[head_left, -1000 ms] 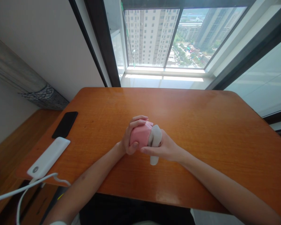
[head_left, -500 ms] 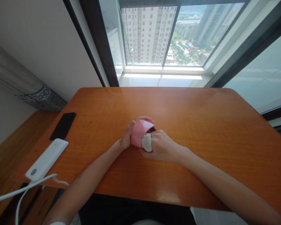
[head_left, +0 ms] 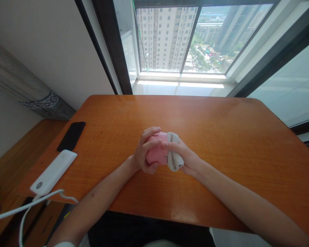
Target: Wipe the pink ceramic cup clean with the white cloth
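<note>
1. Pink cup-like object [head_left: 157, 156] sits between both hands over the bench [head_left: 221, 137], toward the near edge; whether it touches the wood I cannot tell.
2. Left hand [head_left: 141, 156]: grip clamped around the object's left side.
3. Right hand [head_left: 187, 157]: grip closed on a bunched grey-white cloth [head_left: 173, 159], pressed against the object's right end, thumb reaching onto the pink.
4. Black phone [head_left: 71, 136] lies along the left edge; white power bank [head_left: 54, 173], cable [head_left: 36, 204] attached, lies by the near-left corner.
</note>
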Available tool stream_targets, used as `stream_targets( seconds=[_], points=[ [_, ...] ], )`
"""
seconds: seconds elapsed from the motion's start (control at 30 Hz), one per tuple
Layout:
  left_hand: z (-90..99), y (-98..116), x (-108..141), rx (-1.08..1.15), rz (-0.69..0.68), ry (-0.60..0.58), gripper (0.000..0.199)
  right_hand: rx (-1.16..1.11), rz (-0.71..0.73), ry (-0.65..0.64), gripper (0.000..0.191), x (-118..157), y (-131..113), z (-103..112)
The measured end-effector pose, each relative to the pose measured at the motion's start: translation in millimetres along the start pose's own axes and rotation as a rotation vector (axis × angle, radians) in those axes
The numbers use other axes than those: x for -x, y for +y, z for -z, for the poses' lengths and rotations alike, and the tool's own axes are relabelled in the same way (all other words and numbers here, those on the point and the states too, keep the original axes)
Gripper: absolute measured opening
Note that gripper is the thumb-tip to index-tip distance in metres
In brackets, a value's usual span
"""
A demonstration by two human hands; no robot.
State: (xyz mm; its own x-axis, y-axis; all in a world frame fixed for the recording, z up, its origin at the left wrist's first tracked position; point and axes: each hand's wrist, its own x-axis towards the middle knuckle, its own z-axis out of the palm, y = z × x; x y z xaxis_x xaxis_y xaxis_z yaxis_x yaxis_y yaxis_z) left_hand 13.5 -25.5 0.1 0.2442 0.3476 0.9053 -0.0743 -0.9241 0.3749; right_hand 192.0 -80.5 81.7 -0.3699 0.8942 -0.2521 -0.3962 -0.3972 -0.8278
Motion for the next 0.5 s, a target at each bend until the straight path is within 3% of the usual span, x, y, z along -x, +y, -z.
stream_targets(
  seconds=[0.1, 0.27, 0.4, 0.5],
  points=[
    [0.6, 2.5, -2.7, 0.018, 0.014, 0.024, 0.068, 0.088, 0.074, -0.082, 0.05, 0.9, 1.1, 2.8],
    [-3.3, 5.9, -5.8, 0.151, 0.167, 0.069, 0.063, 0.474, 0.165, -0.158, 0.051, 3.7, -8.5, 7.9],
    [-7.2, 10.3, -11.6, 0.375, 0.43, 0.092, 0.056, 0.774, 0.244, -0.147, 0.041, 3.8, -3.6, 14.1],
    [-6.3, 11.2, -17.7, 0.592, 0.684, 0.04, 0.052, 1.208, 0.496, -0.163, 0.027, 2.3, 6.0, 18.9]
  ],
)
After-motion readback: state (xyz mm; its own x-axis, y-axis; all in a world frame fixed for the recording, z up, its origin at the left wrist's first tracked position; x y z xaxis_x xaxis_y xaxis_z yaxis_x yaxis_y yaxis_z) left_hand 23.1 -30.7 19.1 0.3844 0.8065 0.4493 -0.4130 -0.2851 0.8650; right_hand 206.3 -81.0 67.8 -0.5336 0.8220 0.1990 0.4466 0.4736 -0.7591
